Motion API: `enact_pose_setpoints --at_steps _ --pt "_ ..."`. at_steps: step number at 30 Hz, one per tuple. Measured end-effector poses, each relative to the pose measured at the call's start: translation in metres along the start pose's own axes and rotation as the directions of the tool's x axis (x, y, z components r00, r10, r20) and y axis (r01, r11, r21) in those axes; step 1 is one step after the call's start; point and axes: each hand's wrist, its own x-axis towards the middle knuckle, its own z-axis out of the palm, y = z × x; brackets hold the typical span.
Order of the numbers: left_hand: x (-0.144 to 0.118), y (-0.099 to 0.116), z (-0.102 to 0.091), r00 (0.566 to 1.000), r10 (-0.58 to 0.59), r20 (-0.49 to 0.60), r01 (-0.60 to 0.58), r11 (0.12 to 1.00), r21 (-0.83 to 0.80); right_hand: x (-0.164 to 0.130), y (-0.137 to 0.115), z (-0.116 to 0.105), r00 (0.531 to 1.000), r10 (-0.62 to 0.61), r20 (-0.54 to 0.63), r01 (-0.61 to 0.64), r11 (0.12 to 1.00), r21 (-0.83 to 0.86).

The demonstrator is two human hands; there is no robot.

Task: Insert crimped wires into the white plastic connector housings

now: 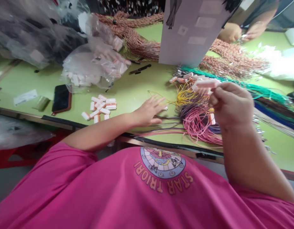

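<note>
Green and broad, the desk (pixel 139 92) runs across the whole view, its near edge a dark strip just in front of the person's pink shirt (pixel 142 190). Clear plastic bags (pixel 87 63) heaped with small white pieces crowd the far left, and a pale cardboard box (pixel 187 35) stands at the far middle with twisted orange-brown cords (pixel 137 38) piled around it. Teal and dark blue cord bundles (pixel 268 95) sweep off to the right. Across the desk at the top right, another person's hands (pixel 242 31) are at work on their own cords.

Bare green surface lies open between the bags and the near edge, broken by a dark phone (pixel 61 99) in a reddish case and a loose cluster of white-and-orange tags (pixel 100 108). More open room sits behind the left hand.

A tangle of pink, purple and yellow cords (pixel 197 121) lies between the two hands, near the front edge. The right hand (pixel 230 106) is raised above this tangle, forearm coming up from the lower right, back of the hand to the camera. Its grip is closed narrow, thumb and fingertips pinching a small pale pink tag (pixel 205 84) held up level just above the yellow strands.

The left hand (pixel 149 111) reaches forward from the lower left with the arm nearly straight, palm down, fingers spread wide and flat on the desk. It holds nothing; its fingertips touch the thin cord ends that trail out from the tangle.
</note>
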Motion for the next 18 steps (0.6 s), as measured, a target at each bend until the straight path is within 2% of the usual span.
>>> enact_pose_setpoints --at_steps 1,3,6,9,11,15,17,18 --pt "-0.003 0.001 0.000 0.994 0.012 0.111 -0.029 0.988 0.150 0.004 0.008 -0.017 0.999 0.036 -0.026 -0.035 0.998 0.044" --pt "-0.008 0.003 -0.002 0.959 -0.023 0.282 -0.072 0.944 0.321 0.006 0.028 -0.042 0.995 0.086 -0.048 -0.080 0.991 0.104" --pt "-0.006 0.015 -0.009 0.913 -0.123 0.390 -0.063 0.899 0.432 -0.001 0.059 -0.055 0.995 0.066 -0.076 -0.055 0.989 0.141" --pt "0.011 0.044 -0.010 0.918 -0.197 0.343 0.006 0.873 0.487 -0.012 0.074 -0.049 0.989 0.094 -0.117 -0.064 0.970 0.236" --pt "0.030 0.070 0.002 0.955 -0.172 0.240 0.042 0.884 0.466 -0.017 0.078 -0.046 0.975 0.163 -0.152 -0.110 0.945 0.309" --pt "0.068 0.112 0.049 0.982 -0.060 0.178 -0.028 0.892 0.452 -0.032 0.081 -0.055 0.930 0.264 -0.257 -0.185 0.938 0.294" --pt "0.080 0.118 0.071 0.991 -0.039 0.127 -0.025 0.884 0.467 -0.045 0.076 -0.061 0.917 0.282 -0.282 -0.219 0.947 0.234" --pt "0.085 0.118 0.080 0.993 -0.035 0.111 -0.022 0.878 0.478 -0.052 0.070 -0.062 0.907 0.257 -0.333 -0.200 0.960 0.197"
